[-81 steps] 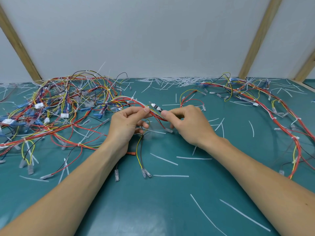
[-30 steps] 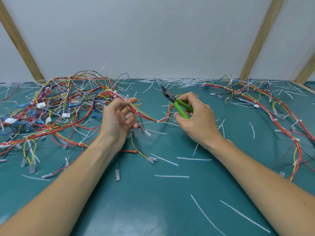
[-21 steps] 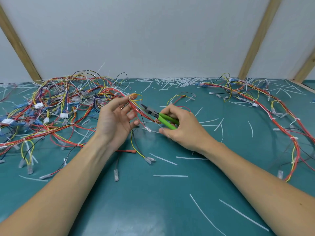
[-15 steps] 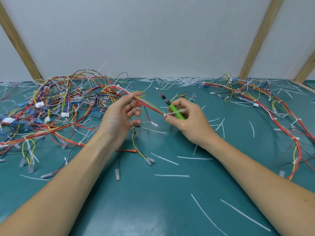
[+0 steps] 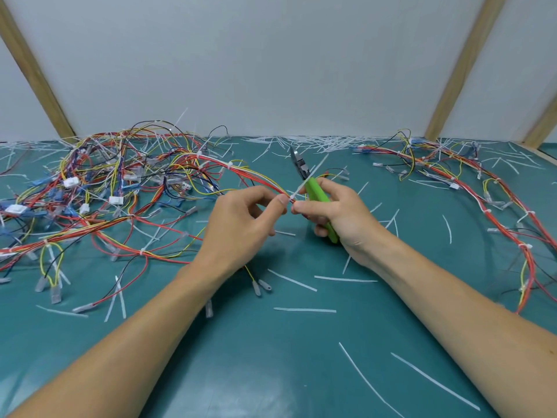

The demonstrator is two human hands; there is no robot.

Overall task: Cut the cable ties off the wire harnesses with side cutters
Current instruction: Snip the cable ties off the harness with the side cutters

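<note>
Single head-worn wide-angle view, forward and down, close over the hands (image 5: 289, 212) at the teal table (image 5: 271, 372).

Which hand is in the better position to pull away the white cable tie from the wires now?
The right hand, probably. Its thumb and forefinger already pinch the cable tie beside the green side cutters it holds, while the left hand grips the wires and steadies them.

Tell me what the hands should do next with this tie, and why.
Probably pull the white cable tie free with the right hand: it pinches the tie beside the left hand holding the wire bundle, while the side cutters point away, tucked in the palm.
</note>
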